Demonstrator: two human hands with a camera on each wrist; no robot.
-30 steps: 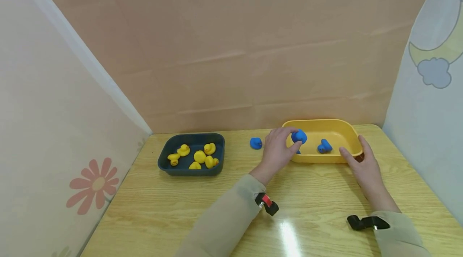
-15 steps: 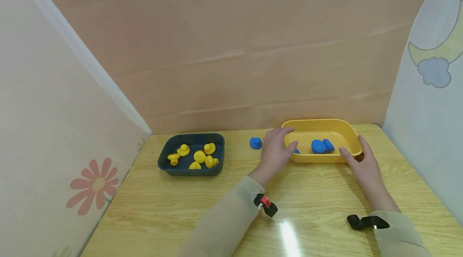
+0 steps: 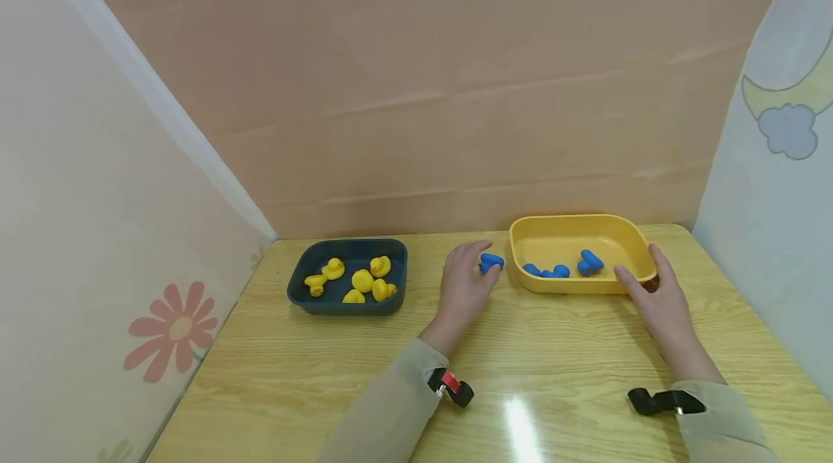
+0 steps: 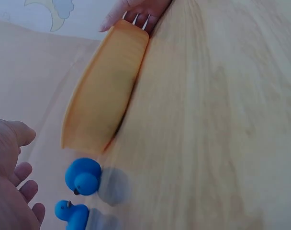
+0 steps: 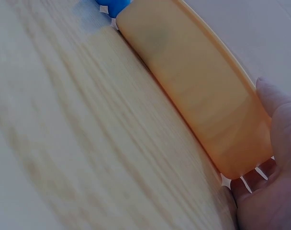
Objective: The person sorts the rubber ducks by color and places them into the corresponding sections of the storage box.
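Observation:
My left hand [image 3: 463, 286] is beside a small blue rubber duck [image 3: 491, 262], left of the yellow tray [image 3: 573, 287]. In the left wrist view, two blue ducks stand on the table near the tray; the nearest one [image 4: 83, 176] and the other [image 4: 72, 215] are apart from my left hand [image 4: 11, 177], whose fingers hold nothing. The head view shows only one, the other presumably behind the hand. My right hand [image 3: 660, 300] holds the tray's right end, thumb at the front rim and fingers around the end [image 5: 274, 191]. Several blue ducks [image 3: 590, 262] lie inside the tray.
A dark blue-green tray [image 3: 345, 309] with several yellow ducks [image 3: 362, 280] stands at the left of the wooden table [image 3: 293, 376]. A brown papered wall [image 3: 423, 87] rises behind both trays, with pale walls at the sides.
My left hand let a blue duck go into the yellow tray, then moved left and out of it to the ducks on the table. My right hand stayed on the tray's end.

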